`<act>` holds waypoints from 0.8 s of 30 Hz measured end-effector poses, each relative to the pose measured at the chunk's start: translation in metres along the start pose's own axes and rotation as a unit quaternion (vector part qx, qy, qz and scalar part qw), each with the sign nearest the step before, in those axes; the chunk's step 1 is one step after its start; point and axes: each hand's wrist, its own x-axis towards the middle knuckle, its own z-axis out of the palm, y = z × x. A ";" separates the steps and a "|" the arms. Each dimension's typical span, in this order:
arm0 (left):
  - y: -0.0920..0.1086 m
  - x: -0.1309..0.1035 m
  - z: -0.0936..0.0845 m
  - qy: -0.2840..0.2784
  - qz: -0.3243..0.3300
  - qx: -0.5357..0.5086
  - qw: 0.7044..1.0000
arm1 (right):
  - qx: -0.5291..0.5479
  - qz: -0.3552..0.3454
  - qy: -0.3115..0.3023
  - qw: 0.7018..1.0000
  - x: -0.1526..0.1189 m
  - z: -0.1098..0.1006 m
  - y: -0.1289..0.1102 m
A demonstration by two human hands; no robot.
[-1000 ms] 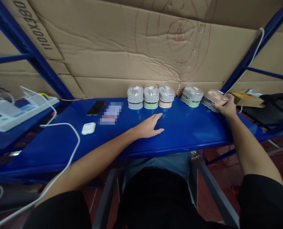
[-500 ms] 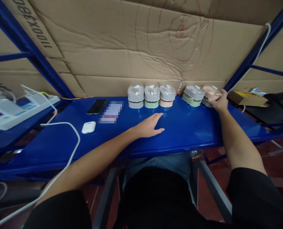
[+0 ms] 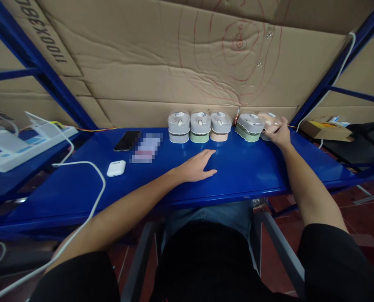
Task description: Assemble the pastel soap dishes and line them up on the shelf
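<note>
My right hand (image 3: 280, 131) is closed round the right side of a peach-topped container (image 3: 269, 122) with a grey lower part, at the right end of a row. This container meets a grey-topped one with a wavy-edged green base (image 3: 249, 127), which stands slightly turned. Left of a gap are three upright two-part containers with clear lids: one with a grey base (image 3: 179, 127), one with a green base (image 3: 200, 127) and one with a peach base (image 3: 221, 126). In front of these, my left hand (image 3: 196, 166) rests on the blue table, fingers stretched and thumb apart, holding nothing.
On the left of the blue table (image 3: 237, 176) lie a dark phone (image 3: 127, 141), a blurred-out flat item (image 3: 147, 148) and a white earbud case (image 3: 116, 168). A white cable (image 3: 102, 188) crosses the left side. Cardboard (image 3: 136, 79) walls the back; a yellow-brown box (image 3: 327, 130) sits at right.
My right hand has moved left with the peach-topped container. The grey-topped, green-based container beside it has shifted left, towards the three others. My left hand has stayed in place.
</note>
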 end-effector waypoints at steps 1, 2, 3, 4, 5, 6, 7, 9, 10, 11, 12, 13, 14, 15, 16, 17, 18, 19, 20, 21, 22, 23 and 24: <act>0.000 0.000 0.000 0.000 0.001 -0.001 1.000 | -0.006 -0.010 0.000 1.000 0.000 0.002 0.000; 0.000 0.000 0.000 -0.001 0.002 -0.001 1.000 | -0.014 -0.018 -0.001 1.000 0.000 0.004 0.001; 0.000 0.000 0.000 -0.001 0.002 -0.001 1.000 | -0.021 -0.024 -0.001 0.999 0.000 0.006 0.001; 0.000 -0.001 -0.001 -0.002 0.002 -0.001 1.000 | -0.027 -0.028 -0.001 0.999 0.000 0.008 0.001; 0.001 -0.001 -0.001 -0.003 0.002 -0.001 1.000 | -0.032 -0.032 -0.001 0.999 0.000 0.009 0.002; 0.001 -0.001 -0.001 -0.004 0.001 0.000 1.000 | -0.033 -0.036 -0.002 0.999 0.000 0.011 0.002; 0.001 -0.001 -0.001 -0.004 0.000 0.001 1.000 | -0.031 -0.040 -0.002 0.999 0.001 0.012 0.002; 0.001 0.000 0.000 -0.002 0.000 0.004 1.000 | -0.020 -0.048 -0.005 0.999 0.001 0.015 0.003; 0.000 0.000 0.000 -0.001 0.000 0.005 1.000 | -0.013 -0.050 -0.009 0.999 0.001 0.016 0.003; 0.000 0.000 0.000 0.000 0.001 0.006 1.000 | -0.007 -0.051 -0.015 0.999 0.001 0.016 0.002; -0.001 0.000 0.001 0.000 0.003 0.007 1.000 | -0.003 -0.050 -0.021 0.999 0.002 0.017 0.002; -0.001 0.000 0.001 0.001 0.004 0.006 1.000 | 0.000 -0.048 -0.028 0.998 0.002 0.017 0.001; -0.001 0.000 0.001 0.001 0.006 0.006 1.000 | 0.002 -0.046 -0.033 0.998 0.002 0.018 0.000; -0.001 0.000 0.001 0.000 0.006 0.005 1.000 | 0.003 -0.045 -0.037 0.998 0.002 0.018 -0.001; -0.001 0.000 0.001 0.000 0.007 0.006 1.000 | 0.004 -0.043 -0.040 0.998 0.002 0.019 -0.002; -0.001 0.000 0.000 0.000 0.006 0.007 1.000 | 0.004 -0.041 -0.044 0.998 0.002 0.019 -0.003; -0.001 0.000 0.000 0.000 0.006 0.009 1.000 | 0.004 -0.040 -0.047 0.998 0.002 0.020 -0.003; -0.001 -0.001 0.000 -0.001 0.006 0.011 1.000 | 0.006 -0.042 -0.049 0.998 0.002 0.020 -0.003; -0.001 -0.001 0.000 -0.001 0.006 0.013 1.000 | 0.008 -0.044 -0.050 0.998 0.002 0.021 -0.003; -0.001 -0.001 0.000 -0.001 0.007 0.014 1.000 | 0.012 -0.046 -0.051 0.998 0.002 0.021 -0.002; -0.001 -0.001 0.000 -0.001 0.008 0.015 1.000 | 0.015 -0.046 -0.050 0.998 0.003 0.022 -0.001; -0.001 -0.001 0.000 -0.002 0.009 0.015 1.000 | 0.019 -0.046 -0.046 0.998 0.003 0.022 0.000; -0.001 -0.001 0.000 -0.001 0.011 0.015 1.000 | 0.022 -0.044 -0.040 0.998 0.004 0.021 0.002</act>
